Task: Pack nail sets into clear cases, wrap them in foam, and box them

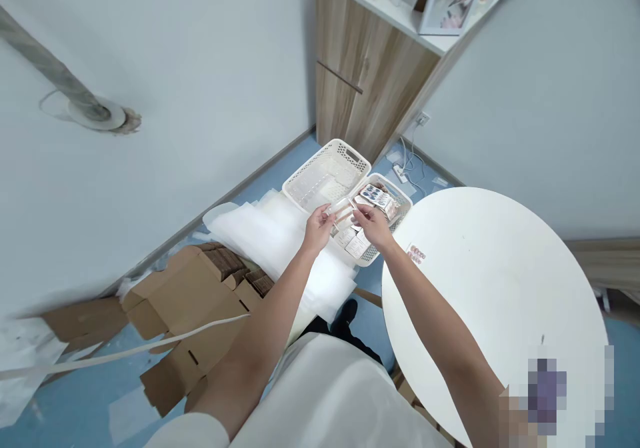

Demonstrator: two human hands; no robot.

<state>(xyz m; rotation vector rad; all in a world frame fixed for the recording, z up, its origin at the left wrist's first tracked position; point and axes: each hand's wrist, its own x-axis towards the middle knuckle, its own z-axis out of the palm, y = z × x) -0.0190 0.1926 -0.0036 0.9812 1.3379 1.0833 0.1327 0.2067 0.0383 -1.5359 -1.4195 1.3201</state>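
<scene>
Both hands grip a small clear plastic case by its two ends, over a white basket. My left hand has its fingers closed on the left end. My right hand pinches the right end. In that basket lie several flat packs, among them a pack of dark press-on nails and white labelled cards. A second white basket beyond my left hand has clear plastic pieces in it. What the case contains is too small to tell.
At right stands a round white table with a small sheet of pinkish nails near its edge. White foam sheets and flattened cardboard boxes lie left. A wooden cabinet and a power strip are behind.
</scene>
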